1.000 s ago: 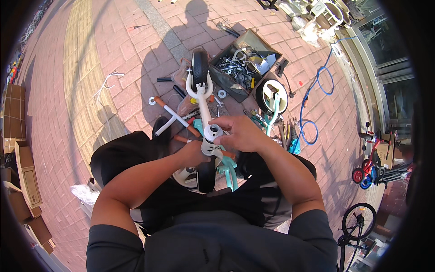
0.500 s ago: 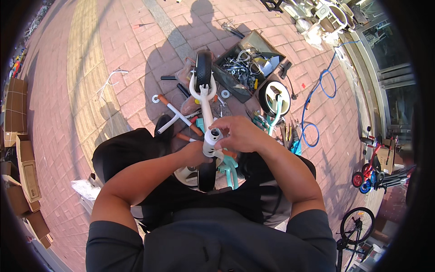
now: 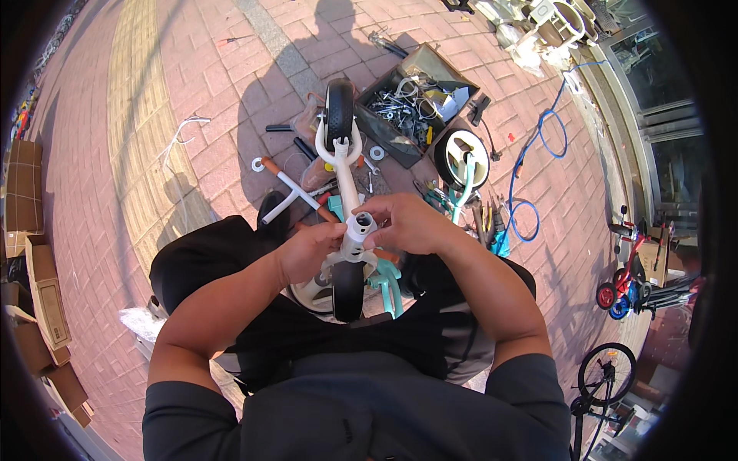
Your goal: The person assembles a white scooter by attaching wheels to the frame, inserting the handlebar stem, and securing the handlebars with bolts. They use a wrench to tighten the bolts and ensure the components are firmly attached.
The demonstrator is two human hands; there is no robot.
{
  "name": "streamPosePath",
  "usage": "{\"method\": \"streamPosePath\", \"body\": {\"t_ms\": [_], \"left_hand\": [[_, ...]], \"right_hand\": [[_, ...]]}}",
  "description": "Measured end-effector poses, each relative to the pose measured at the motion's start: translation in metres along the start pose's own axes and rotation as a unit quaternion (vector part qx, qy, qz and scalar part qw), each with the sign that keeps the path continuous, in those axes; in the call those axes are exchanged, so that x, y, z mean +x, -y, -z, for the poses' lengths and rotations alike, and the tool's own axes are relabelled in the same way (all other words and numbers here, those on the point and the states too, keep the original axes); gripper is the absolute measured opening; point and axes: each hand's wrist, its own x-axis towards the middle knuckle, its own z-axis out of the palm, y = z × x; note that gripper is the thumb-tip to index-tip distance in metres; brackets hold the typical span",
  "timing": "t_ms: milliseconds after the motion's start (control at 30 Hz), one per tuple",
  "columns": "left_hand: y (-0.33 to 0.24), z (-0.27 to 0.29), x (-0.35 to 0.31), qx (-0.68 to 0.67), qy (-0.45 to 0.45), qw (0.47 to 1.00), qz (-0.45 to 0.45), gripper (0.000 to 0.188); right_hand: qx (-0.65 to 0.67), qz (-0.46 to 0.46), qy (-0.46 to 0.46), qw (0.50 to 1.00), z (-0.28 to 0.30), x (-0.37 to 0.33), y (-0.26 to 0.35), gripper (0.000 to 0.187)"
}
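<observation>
A small white bike frame (image 3: 350, 182) stands between my knees, one black-tyred wheel (image 3: 339, 110) at its far end and another tyre (image 3: 348, 296) close to me. Its head tube (image 3: 359, 237) points up at me, the round top opening showing. My right hand (image 3: 401, 223) grips the tube from the right, thumb and fingers around its upper end. From the left, my left hand (image 3: 310, 250) presses bent fingers against the same tube; its fingertips are partly hidden. Beside the near wheel is a mint-green fork-like part (image 3: 388, 286).
An open metal toolbox (image 3: 400, 146) full of loose hardware lies beyond the frame. Left of the frame rests a white T-shaped handlebar with orange grips (image 3: 295, 191). A white-rimmed wheel (image 3: 462, 160) with a mint-green part, pliers (image 3: 483, 221) and a blue hose (image 3: 514, 201) are on the right.
My left hand has shifted up along the head tube and its fingers show more. My right hand stays on the tube. The bike has barely moved.
</observation>
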Motion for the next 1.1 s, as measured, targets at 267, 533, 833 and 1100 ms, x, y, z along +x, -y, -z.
{"method": "streamPosePath", "body": {"t_ms": [267, 533, 833, 1100], "left_hand": [[0.019, 0.009, 0.01, 0.076, -0.103, 0.991, -0.045, 0.039], [0.02, 0.013, 0.011, 0.057, -0.1, 0.991, -0.067, 0.039], [0.01, 0.02, 0.02, 0.099, -0.128, 0.986, -0.032, 0.05], [-0.036, -0.025, -0.022, 0.473, -0.12, 0.822, -0.292, 0.047]], "right_hand": [[-0.065, -0.036, 0.004, 0.997, -0.008, 0.002, 0.007, 0.055], [-0.008, -0.058, -0.001, 0.998, -0.011, -0.003, 0.02, 0.053], [-0.01, -0.068, -0.002, 0.998, -0.012, 0.0, 0.004, 0.055], [-0.059, 0.005, -0.035, 0.998, -0.022, -0.004, 0.002, 0.044]]}}
